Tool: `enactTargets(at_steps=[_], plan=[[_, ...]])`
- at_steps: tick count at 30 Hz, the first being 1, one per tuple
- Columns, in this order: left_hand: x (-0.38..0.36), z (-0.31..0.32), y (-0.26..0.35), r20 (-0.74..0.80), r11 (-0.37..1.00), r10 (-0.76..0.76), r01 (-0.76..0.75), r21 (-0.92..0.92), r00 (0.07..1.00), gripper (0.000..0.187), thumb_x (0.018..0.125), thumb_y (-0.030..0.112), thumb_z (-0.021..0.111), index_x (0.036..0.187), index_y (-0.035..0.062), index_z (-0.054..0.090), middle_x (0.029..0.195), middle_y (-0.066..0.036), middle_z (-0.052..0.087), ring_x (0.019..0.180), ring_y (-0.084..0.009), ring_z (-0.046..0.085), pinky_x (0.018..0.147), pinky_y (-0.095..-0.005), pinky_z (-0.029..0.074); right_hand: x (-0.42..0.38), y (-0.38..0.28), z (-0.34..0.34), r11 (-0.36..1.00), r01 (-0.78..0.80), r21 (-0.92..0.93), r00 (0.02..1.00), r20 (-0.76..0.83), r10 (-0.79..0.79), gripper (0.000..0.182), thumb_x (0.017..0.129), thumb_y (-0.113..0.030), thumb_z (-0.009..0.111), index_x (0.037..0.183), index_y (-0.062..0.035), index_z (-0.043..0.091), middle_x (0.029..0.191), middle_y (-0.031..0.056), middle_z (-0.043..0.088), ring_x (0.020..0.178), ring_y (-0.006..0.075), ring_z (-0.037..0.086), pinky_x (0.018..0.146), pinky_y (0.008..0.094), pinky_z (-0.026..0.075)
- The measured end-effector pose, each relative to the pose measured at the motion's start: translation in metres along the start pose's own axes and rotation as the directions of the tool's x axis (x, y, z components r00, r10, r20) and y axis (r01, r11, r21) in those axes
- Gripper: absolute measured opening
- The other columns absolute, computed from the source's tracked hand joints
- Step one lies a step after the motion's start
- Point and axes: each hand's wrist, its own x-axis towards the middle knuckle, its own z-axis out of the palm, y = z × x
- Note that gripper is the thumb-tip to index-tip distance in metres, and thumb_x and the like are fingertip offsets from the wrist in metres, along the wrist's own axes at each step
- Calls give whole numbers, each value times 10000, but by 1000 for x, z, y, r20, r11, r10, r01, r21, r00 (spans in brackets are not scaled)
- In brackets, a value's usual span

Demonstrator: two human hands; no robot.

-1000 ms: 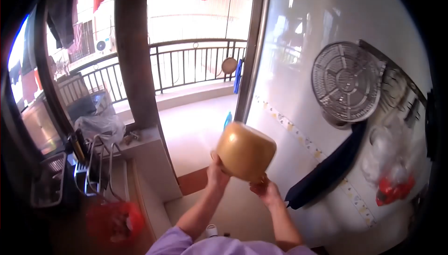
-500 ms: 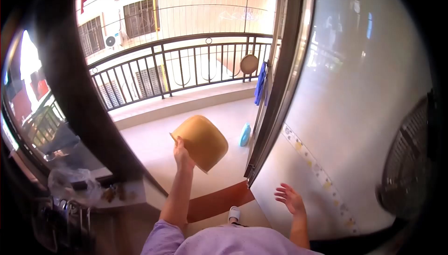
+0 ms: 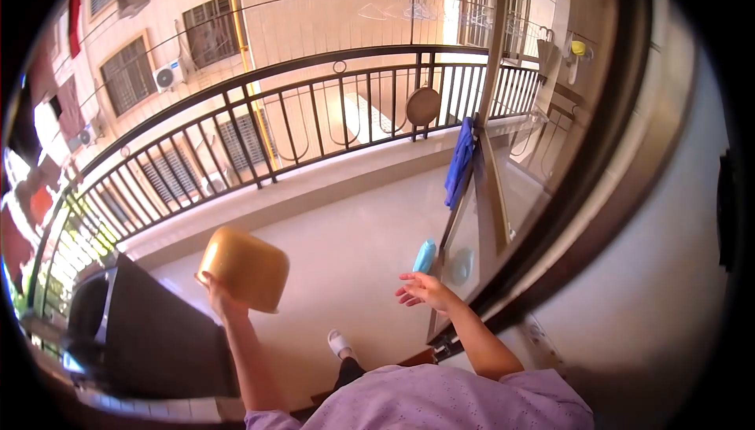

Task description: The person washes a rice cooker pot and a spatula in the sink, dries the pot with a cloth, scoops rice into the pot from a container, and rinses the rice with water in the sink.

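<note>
My left hand (image 3: 214, 292) grips the rim of a tan plastic basin (image 3: 244, 268), held upside down and tilted at waist height over the balcony floor (image 3: 346, 233). My right hand (image 3: 425, 291) hangs free in front of me with its fingers spread, holding nothing, close to the sliding door frame (image 3: 550, 217). A blue bottle (image 3: 425, 256) stands on the floor just beyond that hand. My foot in a white slipper (image 3: 340, 343) is on the balcony tiles.
A black metal railing (image 3: 314, 115) runs along the balcony's far edge, with a round pan (image 3: 423, 105) hung on it. A blue cloth (image 3: 460, 161) hangs by the door. A dark appliance (image 3: 149, 335) stands at the left. Buildings lie beyond.
I have stepped through the doorway onto the balcony. The basin moved left and lower in my left hand; my right hand let go of it earlier and now hovers open.
</note>
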Motion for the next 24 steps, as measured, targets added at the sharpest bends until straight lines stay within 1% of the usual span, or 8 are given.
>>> enactTargets(at_steps=[3, 6, 10, 12, 14, 18, 21, 24], plan=[[99, -32, -36, 3, 918, 178, -167, 359, 984, 579, 932, 440, 422, 1323, 25, 319, 1222, -170, 475, 1053, -320, 524, 843, -446, 481, 63, 22, -39, 1000, -3, 2, 986, -166, 3, 432, 892, -188, 549, 1261, -28, 391, 1012, 121, 611, 836, 180, 613, 713, 312, 506], [170, 12, -58, -61, 918, 128, -95, 386, 990, 588, 932, 441, 418, 1318, 7, 325, 1207, -172, 484, 1035, -321, 538, 832, -442, 492, 115, 16, -89, 996, -64, 64, 877, -472, 86, 473, 873, -191, 575, 1274, -35, 380, 999, 114, 613, 823, 173, 609, 675, 305, 510], [245, 50, -91, -64, 981, -65, 75, 180, 996, 602, 929, 455, 415, 1315, 0, 334, 1199, -175, 490, 1033, -322, 538, 836, -444, 489, 167, -49, -151, 971, -35, -237, 609, -775, -168, 450, 841, -183, 615, 1226, -31, 440, 1026, 117, 611, 834, 174, 613, 679, 312, 508], [276, 56, -114, 42, 978, -91, 81, 195, 995, 633, 920, 477, 418, 1314, -11, 331, 1200, -176, 490, 1046, -321, 530, 843, -444, 484, 195, -54, -209, 885, 1, -466, 511, -761, -401, 479, 844, -174, 613, 1263, -47, 420, 1073, 110, 579, 876, 161, 594, 684, 269, 506], [295, 78, -138, 59, 977, -114, 102, 185, 992, 643, 921, 481, 410, 1309, -25, 331, 1207, -177, 485, 1054, -324, 524, 852, -441, 481, 220, -84, -247, 822, -23, -569, 367, -770, -523, 489, 811, -227, 647, 1211, -17, 460, 1086, 168, 590, 945, 237, 597, 825, 351, 472], [318, 109, -173, -227, 939, -244, 289, 189, 943, 645, 928, 482, 388, 1314, -29, 320, 1269, -177, 437, 1086, -328, 505, 879, -433, 468, 260, -151, -303, 610, -283, -740, 293, -673, -680, 559, 787, -285, 657, 1227, -11, 445, 1134, 215, 533, 1070, 325, 518, 907, 379, 418], [336, 108, -198, 27, 958, -251, 245, 151, 968, 659, 922, 485, 406, 1320, -30, 310, 1292, -171, 417, 1128, -320, 476, 916, -436, 440, 299, -167, -362, 432, -505, -747, 211, -593, -777, 548, 785, -296, 646, 1212, -11, 454, 1172, 222, 506, 1056, 360, 509, 898, 411, 416], [344, 128, -209, -49, 949, -260, 265, 172, 964, 598, 920, 469, 428, 1324, 40, 327, 1310, -140, 408, 1168, -304, 440, 959, -438, 397, 317, -184, -374, 413, -676, -611, 207, -695, -688, 545, 790, -289, 643, 1208, -20, 420, 1166, 206, 518, 1053, 364, 522, 864, 428, 442]])
